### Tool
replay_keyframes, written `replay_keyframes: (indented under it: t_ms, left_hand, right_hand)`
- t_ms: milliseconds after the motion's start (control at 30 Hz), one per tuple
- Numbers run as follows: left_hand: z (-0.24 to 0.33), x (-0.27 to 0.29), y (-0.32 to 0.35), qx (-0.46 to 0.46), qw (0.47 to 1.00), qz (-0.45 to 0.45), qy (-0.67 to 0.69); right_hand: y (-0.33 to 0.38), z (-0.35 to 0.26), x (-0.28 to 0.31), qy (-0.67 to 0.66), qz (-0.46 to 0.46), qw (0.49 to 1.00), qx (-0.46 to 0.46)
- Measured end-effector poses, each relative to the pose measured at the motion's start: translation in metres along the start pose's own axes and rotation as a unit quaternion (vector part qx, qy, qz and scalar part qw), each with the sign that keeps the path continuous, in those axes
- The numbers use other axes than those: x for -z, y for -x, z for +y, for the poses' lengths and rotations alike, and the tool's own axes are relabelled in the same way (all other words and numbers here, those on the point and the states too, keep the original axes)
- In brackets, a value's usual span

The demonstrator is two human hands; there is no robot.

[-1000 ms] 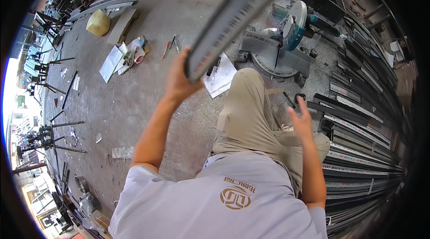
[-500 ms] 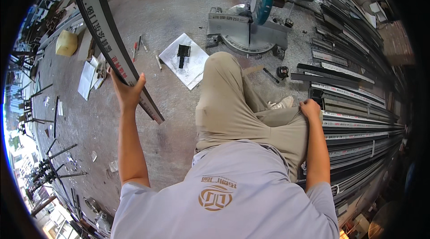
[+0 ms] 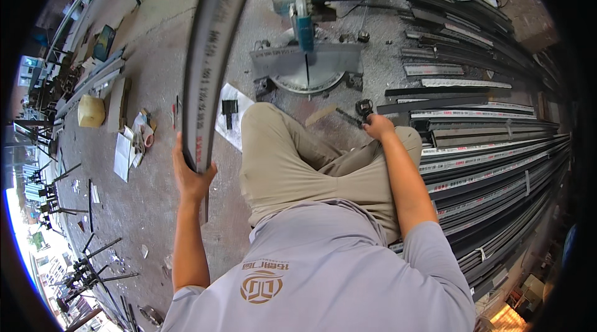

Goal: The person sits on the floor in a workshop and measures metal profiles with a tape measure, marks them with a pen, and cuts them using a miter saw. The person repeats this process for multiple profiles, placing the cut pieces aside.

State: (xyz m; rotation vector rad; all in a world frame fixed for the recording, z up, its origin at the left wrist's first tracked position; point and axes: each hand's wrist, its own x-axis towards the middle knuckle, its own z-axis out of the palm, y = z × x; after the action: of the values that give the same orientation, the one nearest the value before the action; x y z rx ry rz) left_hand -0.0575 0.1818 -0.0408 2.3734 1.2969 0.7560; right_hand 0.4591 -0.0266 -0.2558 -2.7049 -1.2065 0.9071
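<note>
My left hand (image 3: 194,173) grips a long grey metal profile (image 3: 211,64) near its lower end, thumb on one side and fingers on the other. The bar rises steeply past the top edge of the view, and a thin end of it shows below the hand. My right hand (image 3: 378,126) is at a small black tape measure (image 3: 364,107) on the floor, its fingers closed at the near side and partly hiding it. Beside the tape lies a dark pen-like stick (image 3: 348,117). White paper (image 3: 231,136) with a black bracket-like piece (image 3: 229,113) on it lies left of my knee.
A miter saw (image 3: 305,52) stands on the floor ahead. Many long metal profiles (image 3: 485,139) lie stacked at the right. A yellowish plastic jug (image 3: 91,111), loose papers (image 3: 124,153) and a tape roll (image 3: 148,140) are at the left, with metal stands (image 3: 81,276) further down.
The profile has swung more upright with my left hand. My right hand has left my knee and reached forward to the tape measure. The whole view has shifted to the right.
</note>
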Motion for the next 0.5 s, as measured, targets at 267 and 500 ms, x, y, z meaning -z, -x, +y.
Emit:
replay_keyframes:
  t_ms: [267, 500]
  left_hand:
    - [0.079, -0.004, 0.004, -0.019, 0.997, -0.071, -0.036]
    - [0.11, -0.006, 0.038, -0.065, 0.987, -0.036, -0.14]
  right_hand:
    - [-0.01, 0.014, -0.005, -0.109, 0.08, 0.991, -0.001]
    - [0.049, 0.023, -0.016, -0.059, 0.094, 0.992, 0.058]
